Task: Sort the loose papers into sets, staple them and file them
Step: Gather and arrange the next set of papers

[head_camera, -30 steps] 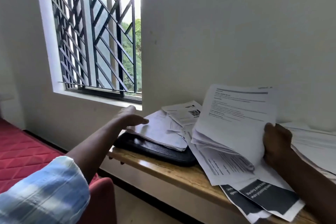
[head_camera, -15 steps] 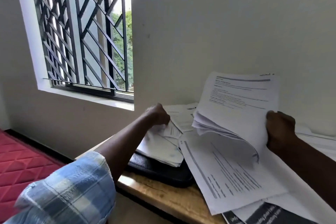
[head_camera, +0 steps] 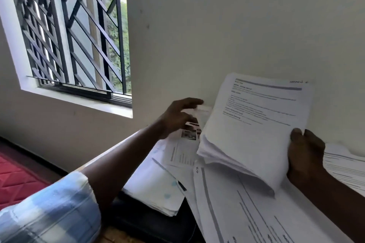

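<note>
near: black case (head_camera: 150, 223) at left front edge of desk (head_camera: 113, 237), paper pile (head_camera: 156, 183) on it | loose sheets (head_camera: 246, 215) beside, to the right | my right hand (head_camera: 306, 156) grips a curled stack of papers (head_camera: 256, 128) at its right edge, lifted over the sheets | far, by the wall: my left hand (head_camera: 181, 116) blurred over small papers (head_camera: 201, 112), fingers half curled; whether it holds one I cannot tell

paper stack (head_camera: 256, 134): matt white paper
black case (head_camera: 150, 221), lower left of paper stack: smooth, faint sheen
window grille (head_camera: 79, 25): dark metal
</note>
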A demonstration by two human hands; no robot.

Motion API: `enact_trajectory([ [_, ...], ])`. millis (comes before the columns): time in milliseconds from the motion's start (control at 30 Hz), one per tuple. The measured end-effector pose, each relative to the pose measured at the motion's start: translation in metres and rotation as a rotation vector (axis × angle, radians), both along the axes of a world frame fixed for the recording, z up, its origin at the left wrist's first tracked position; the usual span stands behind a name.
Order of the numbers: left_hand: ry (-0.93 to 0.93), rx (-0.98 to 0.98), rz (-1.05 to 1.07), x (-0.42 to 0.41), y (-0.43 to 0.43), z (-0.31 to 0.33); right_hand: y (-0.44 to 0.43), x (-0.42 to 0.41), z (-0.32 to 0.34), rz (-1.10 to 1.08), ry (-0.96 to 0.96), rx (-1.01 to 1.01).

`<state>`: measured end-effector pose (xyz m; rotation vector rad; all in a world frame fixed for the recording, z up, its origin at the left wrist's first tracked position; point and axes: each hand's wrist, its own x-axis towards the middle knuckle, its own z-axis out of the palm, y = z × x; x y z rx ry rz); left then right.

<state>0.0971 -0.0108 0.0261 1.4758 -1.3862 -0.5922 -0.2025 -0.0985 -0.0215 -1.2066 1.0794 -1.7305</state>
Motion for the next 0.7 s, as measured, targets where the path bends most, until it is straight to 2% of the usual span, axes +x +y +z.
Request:
enact_trajectory([
  [33, -0.158, -0.015, 0.145, 0.01, -0.008, -0.003, 0.001, 0.001, -0.006, -0.018, 0.029, -0.019],
  [100, -0.414, 0.081, 0.347, 0.026, -0.01, -0.013, 0.006, 0.001, -0.019, -0.087, 0.107, -0.045],
  [167, -0.543, 0.212, 0.425, 0.039, -0.009, -0.023, 0.007, 0.0, -0.03, -0.155, 0.141, -0.041],
  [233, -0.555, 0.263, 0.461, 0.045, -0.007, -0.025, 0.002, -0.006, -0.037, -0.208, 0.157, -0.016],
  [333, -0.327, 0.303, 0.356, 0.041, -0.001, -0.02, 0.001, -0.011, -0.038, -0.235, 0.118, 0.005],
  [433, -0.339, 0.287, 0.111, 0.028, 0.004, -0.025, 0.004, -0.01, -0.036, -0.241, 0.133, 0.027],
  [567, -0.658, 0.16, 0.045, -0.025, 0.017, -0.022, -0.002, -0.009, -0.044, -0.231, 0.163, 0.03],
  [633, -0.947, 0.159, -0.028, -0.059, 0.028, -0.021, -0.003, -0.011, -0.045, -0.215, 0.172, 0.035],
  [700, -1.122, 0.155, -0.001, -0.075, 0.029, -0.025, -0.002, -0.013, -0.044, -0.212, 0.186, 0.039],
])
